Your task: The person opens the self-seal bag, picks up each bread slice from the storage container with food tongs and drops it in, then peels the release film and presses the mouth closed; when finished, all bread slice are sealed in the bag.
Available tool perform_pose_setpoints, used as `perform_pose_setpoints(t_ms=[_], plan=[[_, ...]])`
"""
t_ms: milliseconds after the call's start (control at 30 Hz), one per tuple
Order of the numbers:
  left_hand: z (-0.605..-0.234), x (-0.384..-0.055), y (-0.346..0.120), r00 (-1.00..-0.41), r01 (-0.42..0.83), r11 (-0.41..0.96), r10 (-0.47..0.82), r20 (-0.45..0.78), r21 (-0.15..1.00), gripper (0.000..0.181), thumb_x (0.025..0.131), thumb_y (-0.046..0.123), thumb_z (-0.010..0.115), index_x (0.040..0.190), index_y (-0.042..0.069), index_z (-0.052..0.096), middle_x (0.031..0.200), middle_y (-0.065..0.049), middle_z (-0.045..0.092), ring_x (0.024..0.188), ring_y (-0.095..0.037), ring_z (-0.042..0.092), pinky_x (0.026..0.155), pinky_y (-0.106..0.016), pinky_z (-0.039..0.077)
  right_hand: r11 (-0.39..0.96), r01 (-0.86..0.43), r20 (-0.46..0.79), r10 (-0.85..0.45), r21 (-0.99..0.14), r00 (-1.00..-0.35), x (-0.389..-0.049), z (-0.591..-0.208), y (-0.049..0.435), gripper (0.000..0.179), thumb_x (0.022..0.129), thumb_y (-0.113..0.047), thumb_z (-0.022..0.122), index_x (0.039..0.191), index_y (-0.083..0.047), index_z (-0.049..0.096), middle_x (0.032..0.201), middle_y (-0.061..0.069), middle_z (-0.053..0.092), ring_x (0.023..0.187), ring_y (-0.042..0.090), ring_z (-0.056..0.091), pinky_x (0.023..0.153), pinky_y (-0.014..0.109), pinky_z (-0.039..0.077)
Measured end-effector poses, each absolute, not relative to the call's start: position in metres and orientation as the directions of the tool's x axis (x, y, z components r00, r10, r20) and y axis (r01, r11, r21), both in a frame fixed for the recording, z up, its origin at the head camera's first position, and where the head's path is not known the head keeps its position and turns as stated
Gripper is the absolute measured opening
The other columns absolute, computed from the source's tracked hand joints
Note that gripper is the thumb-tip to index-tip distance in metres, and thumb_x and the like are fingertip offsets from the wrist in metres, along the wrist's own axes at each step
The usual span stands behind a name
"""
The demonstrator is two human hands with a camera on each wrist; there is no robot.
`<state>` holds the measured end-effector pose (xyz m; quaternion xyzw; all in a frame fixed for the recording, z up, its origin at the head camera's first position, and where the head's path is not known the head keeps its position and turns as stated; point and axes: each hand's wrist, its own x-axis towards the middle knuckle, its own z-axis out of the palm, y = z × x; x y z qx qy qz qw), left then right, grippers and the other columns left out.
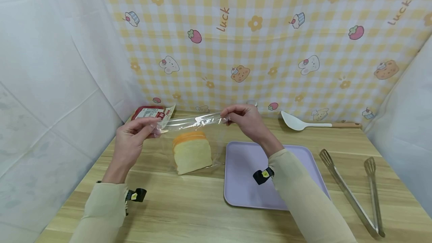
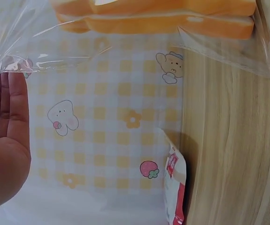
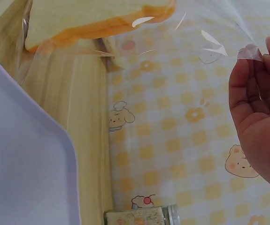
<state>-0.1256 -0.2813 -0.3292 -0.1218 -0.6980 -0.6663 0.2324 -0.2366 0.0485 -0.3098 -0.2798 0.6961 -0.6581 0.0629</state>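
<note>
A clear plastic bag (image 1: 195, 122) hangs upright between my two hands, its top edge stretched almost level. Inside its lower part are bread slices (image 1: 193, 156) with orange-brown crusts and a pale face toward me. My left hand (image 1: 131, 140) pinches the bag's upper left corner between thumb and fingers. At the upper right corner, my right hand (image 1: 249, 123) grips the film with thumb and fingertips. The right wrist view shows the film drawn taut from the fingertips (image 3: 247, 58), and the bread (image 3: 102, 26) within it.
Right of the bag lies a lilac tray (image 1: 248, 198), partly under my right forearm. A red and white packet (image 1: 148, 111) sits at the back left. Farther right are a white spoon (image 1: 295, 122) with a wooden handle and spread metal tongs (image 1: 352, 196). A glass jar (image 3: 139, 216) stands by the backdrop.
</note>
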Motion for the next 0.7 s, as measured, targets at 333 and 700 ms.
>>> perform_pose_setpoints(t_ms=[333, 700], plan=[[-0.3310, -0.1281, -0.2786, -0.856, 0.486, 0.049, -0.176, 0.487, 0.872, 0.017, 0.103, -0.006, 0.062, 0.112, -0.017, 0.071, 0.086, -0.001, 0.076, 0.073, -0.009, 0.073, 0.070, -0.024, 0.062, 0.024, -0.389, 0.330, -0.483, -0.921, -0.811, -0.2309, -0.3052, 0.0482, 0.021, 0.099, 0.007, 0.058, 0.099, 0.002, 0.078, 0.103, 0.011, 0.077, 0.086, 0.014, 0.069, 0.082, 0.030, 0.060], [-0.3321, -0.1283, -0.2791, -0.861, 0.462, 0.079, -0.198, 0.468, 0.883, 0.018, 0.105, -0.003, 0.059, 0.109, -0.008, 0.076, 0.093, 0.003, 0.076, 0.074, -0.005, 0.072, 0.070, -0.022, 0.062, 0.084, -0.418, 0.326, -0.496, -0.904, -0.805, -0.2279, -0.3048, 0.0505, 0.021, 0.101, -0.005, 0.061, 0.107, 0.002, 0.080, 0.107, 0.011, 0.079, 0.092, 0.015, 0.072, 0.085, 0.030, 0.059]])
